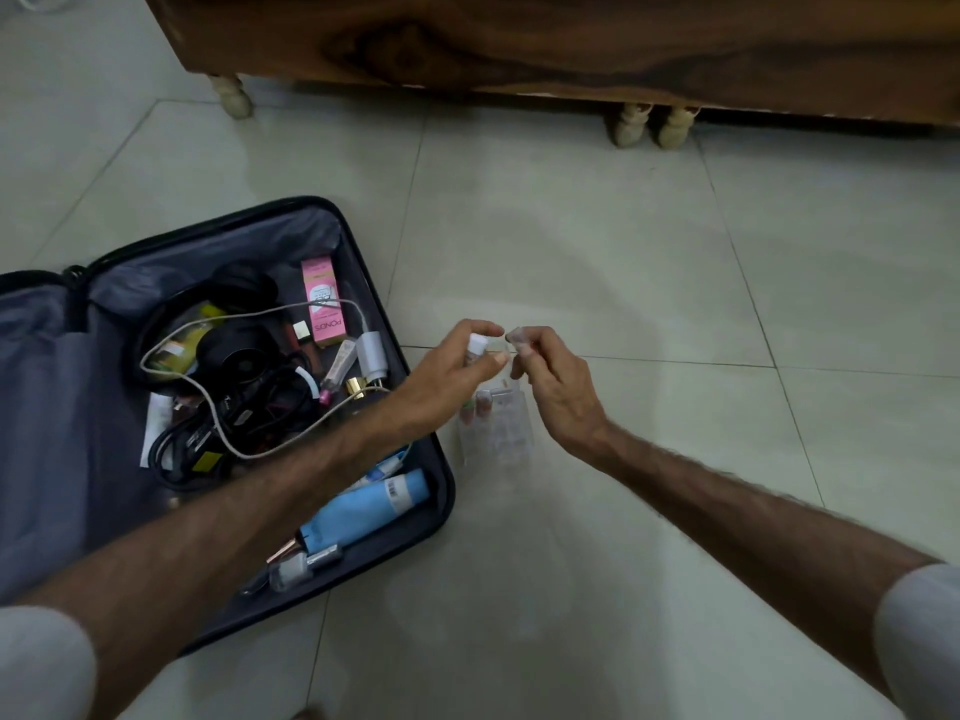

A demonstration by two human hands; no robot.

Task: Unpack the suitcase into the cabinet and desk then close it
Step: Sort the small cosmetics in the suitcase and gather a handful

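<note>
Pale floor tiles (597, 241), wooden cabinet (571, 39) beyond. Suitcase (67, 407) lay open at left, mostly unpacked. Left hand (457, 371) gripped a small white-capped bottle (477, 346); right hand (545, 376) pinched a clear pouch (496, 428), probably holding it open for bagging.

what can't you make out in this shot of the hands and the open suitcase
Head view only:
- What the left hand grips: a small white-capped bottle, its body hidden by the fingers.
- What the right hand pinches: too small and blurred.
- The clear packet under both hands: contents smeared.
- The suitcase bottom: covered by the left forearm.
- The wooden cabinet: top cut off by the frame edge.
</note>
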